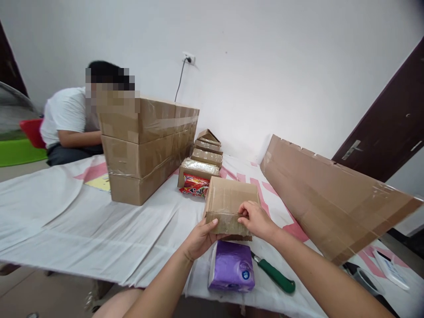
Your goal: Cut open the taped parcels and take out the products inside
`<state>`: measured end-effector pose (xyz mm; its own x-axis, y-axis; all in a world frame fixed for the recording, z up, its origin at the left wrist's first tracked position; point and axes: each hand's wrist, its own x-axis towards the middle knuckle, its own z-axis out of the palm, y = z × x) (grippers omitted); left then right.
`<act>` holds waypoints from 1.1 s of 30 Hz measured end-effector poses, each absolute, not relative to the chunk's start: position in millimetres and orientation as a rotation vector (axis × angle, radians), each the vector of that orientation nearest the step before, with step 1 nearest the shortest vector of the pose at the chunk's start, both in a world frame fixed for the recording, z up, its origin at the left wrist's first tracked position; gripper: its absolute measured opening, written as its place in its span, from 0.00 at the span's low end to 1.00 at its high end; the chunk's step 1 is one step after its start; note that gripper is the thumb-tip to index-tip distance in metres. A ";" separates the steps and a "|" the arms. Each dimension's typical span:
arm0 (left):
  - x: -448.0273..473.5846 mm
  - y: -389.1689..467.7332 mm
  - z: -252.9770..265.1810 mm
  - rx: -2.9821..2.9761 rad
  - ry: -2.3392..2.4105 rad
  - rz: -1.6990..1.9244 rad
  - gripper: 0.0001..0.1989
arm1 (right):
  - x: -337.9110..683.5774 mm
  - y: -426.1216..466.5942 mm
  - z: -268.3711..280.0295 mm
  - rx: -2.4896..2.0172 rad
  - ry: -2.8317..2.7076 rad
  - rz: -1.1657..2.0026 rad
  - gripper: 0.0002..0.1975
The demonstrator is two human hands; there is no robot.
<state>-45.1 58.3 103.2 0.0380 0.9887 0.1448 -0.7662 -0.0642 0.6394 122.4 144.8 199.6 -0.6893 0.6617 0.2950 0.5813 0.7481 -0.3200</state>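
A small brown cardboard box is tilted up in front of me, with clear tape along its near edge. My left hand grips its lower left corner, thumb on the near face and fingers underneath. With curled fingers, my right hand pinches at the taped near edge on the right; whether a bit of tape or flap is between the fingertips is hidden. Just below the box lies a purple tissue pack. Beside that pack rests a knife with a green handle, its blade partly covered.
Stacked taped cartons form a wall on the left, with a person seated behind it. Several open boxes and a red snack packet stand beyond my box. A large cardboard sheet leans at right, near a tape roll.
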 end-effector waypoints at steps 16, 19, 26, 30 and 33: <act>-48.1 59.3 101.8 0.624 0.448 1.497 0.21 | 123.3 147.8 193.9 -0.935 -2.590 0.373 0.13; -46.7 60.0 102.8 0.590 0.446 1.510 0.20 | 123.9 151.9 191.6 -0.930 -2.605 0.403 0.11; -48.1 59.3 109.8 0.477 0.408 1.569 0.14 | 127.7 150.9 188.3 -0.770 -2.598 0.372 0.14; -50.4 60.5 111.8 0.385 0.406 1.604 0.14 | 131.9 143.1 189.2 -0.613 -2.627 0.332 0.13; -51.5 62.0 112.4 0.329 0.401 1.647 0.16 | 142.5 138.0 187.4 -0.576 -2.567 0.295 0.07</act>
